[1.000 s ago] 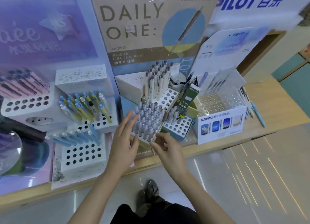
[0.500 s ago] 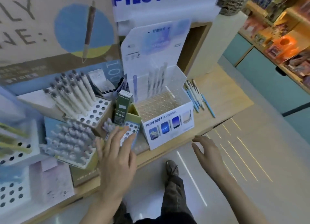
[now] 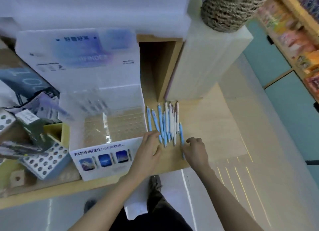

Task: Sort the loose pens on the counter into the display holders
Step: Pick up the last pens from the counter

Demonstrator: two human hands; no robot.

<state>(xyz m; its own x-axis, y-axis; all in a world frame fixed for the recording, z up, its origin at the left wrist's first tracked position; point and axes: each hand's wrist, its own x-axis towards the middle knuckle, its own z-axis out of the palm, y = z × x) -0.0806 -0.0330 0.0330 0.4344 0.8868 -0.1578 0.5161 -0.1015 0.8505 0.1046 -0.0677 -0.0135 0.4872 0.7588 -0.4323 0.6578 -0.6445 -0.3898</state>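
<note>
Since the earlier frame both hands have moved right, off the holders, to the loose pens (image 3: pixel 165 123) on the counter (image 3: pixel 215 127). My view has swung right with them.

1. Left hand (image 3: pixel 150 147): fingers straight and slightly spread. The tips rest against the near ends of the leftmost blue pens. It grips nothing.
2. Right hand (image 3: pixel 195 149): fingers curled at the rightmost blue pen (image 3: pixel 181 135), which lies a little apart from the group. I cannot tell whether they have closed on it.
3. Pens: blue and white barrels lie side by side, pointing near to far, just right of the white display holder (image 3: pixel 103 154). All lie flat on the counter; none is lifted.

Meaning for the task: in my judgement this is the start of a pick-up. The holder's clear perforated tray (image 3: pixel 114 125) looks mostly vacant in front, so these pens probably belong there.

Legible writing: "PATHFINDER" on the holder's front panel, followed by Chinese characters and three small pictures. The upright card behind it is too blurred to read reliably. The large blue lettering at the top edge is cropped.
</note>
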